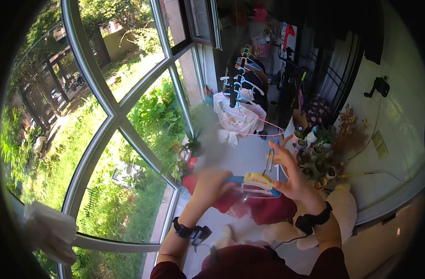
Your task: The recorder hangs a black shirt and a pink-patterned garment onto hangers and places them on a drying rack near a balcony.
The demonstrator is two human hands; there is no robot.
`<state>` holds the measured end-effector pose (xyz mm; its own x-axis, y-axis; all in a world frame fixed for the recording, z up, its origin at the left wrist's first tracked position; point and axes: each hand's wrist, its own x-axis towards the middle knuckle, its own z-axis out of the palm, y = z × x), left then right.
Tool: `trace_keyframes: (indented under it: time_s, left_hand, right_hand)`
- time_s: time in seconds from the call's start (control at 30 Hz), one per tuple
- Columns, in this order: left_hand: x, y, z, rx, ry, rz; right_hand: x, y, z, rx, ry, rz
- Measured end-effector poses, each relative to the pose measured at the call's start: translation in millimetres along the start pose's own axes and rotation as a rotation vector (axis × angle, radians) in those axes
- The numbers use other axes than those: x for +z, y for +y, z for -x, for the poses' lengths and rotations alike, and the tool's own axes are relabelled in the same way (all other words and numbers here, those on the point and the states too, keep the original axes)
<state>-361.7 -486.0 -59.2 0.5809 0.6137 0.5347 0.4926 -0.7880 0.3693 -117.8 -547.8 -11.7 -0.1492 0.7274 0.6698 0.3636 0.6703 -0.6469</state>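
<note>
A blue and yellow clothes hanger [257, 180] with a metal hook hangs in front of me between my two hands. My left hand [212, 186] is closed around its blue left end. My right hand [291, 174] is spread at its other end, the thumb against the blue part and the raised fingers near the hook. Below the hanger is a dark red cloth [273, 209] with a lace-like patch; how it is fixed to the hanger I cannot tell. Beyond my right hand, a pink wire hanger [265, 133] sticks out from the hanging clothes.
Ahead stands a rack with several hangers and a white garment [238, 110]. Potted plants [315, 143] and a plush toy [343, 205] are on the right. A metal-framed window [116, 117] fills the left side. A plastic bag [50, 232] is at lower left.
</note>
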Motion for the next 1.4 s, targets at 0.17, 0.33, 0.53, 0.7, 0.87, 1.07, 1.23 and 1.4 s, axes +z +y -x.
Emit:
trace_keyframes:
  time_s: [0.17, 0.33, 0.53, 0.7, 0.87, 1.07, 1.23, 1.4]
  left_hand:
    - [29.5, -66.3, -58.8, 0.084, -0.021, 0.07]
    - [55.3, -128.6, -104.8, -0.039, -0.096, 0.094]
    - [80.6, -183.4, -172.2, -0.251, -0.21, 0.004]
    - [71.2, -211.5, -198.1, -0.201, -0.347, -0.087]
    - [81.5, -243.6, -199.9, -0.153, -0.398, -0.034]
    - [102.5, -268.2, -188.7, -0.212, -0.384, 0.064]
    - [140.8, -310.2, -159.5, -0.325, -0.26, 0.215]
    - [158.2, -329.2, -144.8, -0.321, -0.154, 0.379]
  right_hand:
    - [-8.2, 69.0, -67.6, 0.167, -0.167, -0.114]
    - [10.6, 171.1, -124.2, 0.398, -0.013, 0.001]
    - [18.6, 275.4, -197.4, 0.48, 0.0, -0.014]
    - [41.5, 323.5, -230.9, 0.485, -0.145, -0.044]
    - [62.1, 351.4, -230.2, 0.249, -0.13, 0.201]
    - [80.0, 353.6, -206.3, 0.321, 0.08, 0.243]
    - [103.0, 349.8, -125.0, 0.445, 0.187, 0.179]
    - [166.6, 338.4, -105.9, 0.058, -0.158, 0.495]
